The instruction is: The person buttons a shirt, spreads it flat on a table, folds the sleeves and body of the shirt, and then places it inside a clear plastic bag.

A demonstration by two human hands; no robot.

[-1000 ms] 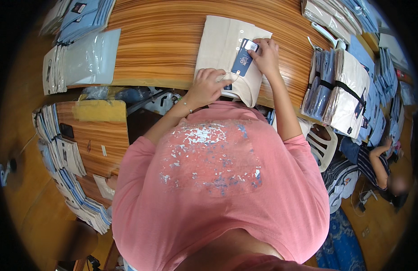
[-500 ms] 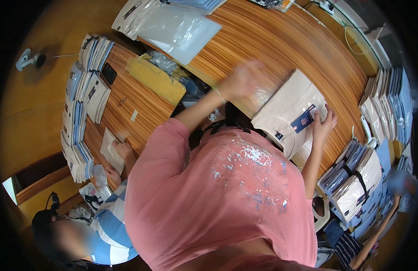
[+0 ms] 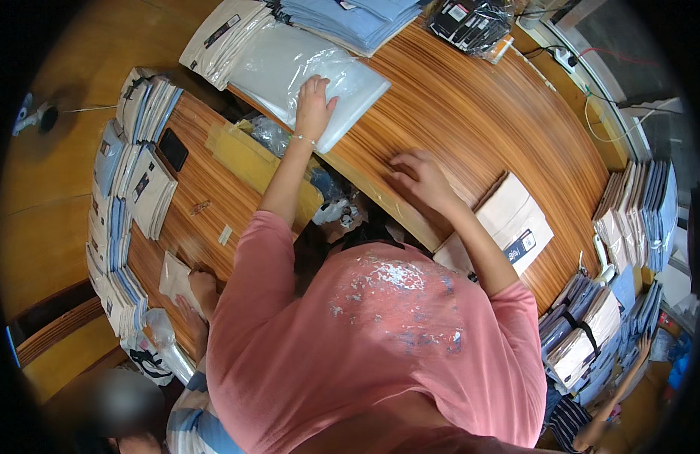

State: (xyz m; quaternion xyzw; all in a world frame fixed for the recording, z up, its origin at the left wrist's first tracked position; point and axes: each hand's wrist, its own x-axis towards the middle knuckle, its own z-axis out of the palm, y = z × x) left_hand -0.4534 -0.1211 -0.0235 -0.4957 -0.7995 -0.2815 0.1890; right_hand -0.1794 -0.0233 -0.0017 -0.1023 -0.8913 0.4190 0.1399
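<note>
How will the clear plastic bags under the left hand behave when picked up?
The clear plastic bags show glossy highlights, so they may slip over one another. Creases in their surface suggest a single bag would be floppy and probably light. Lying flat on the table, they seem unlikely to roll.

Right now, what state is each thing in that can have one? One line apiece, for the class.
Left hand: open, on the clear bags.
Right hand: open, holding nothing.
Clear bags: flat, stacked.
Beige garment: folded, partly hidden by the right forearm.
Navy tag: lying on the beige garment.
Phone: flat, screen dark.
Garment bundle: bound by a black strap.
</note>
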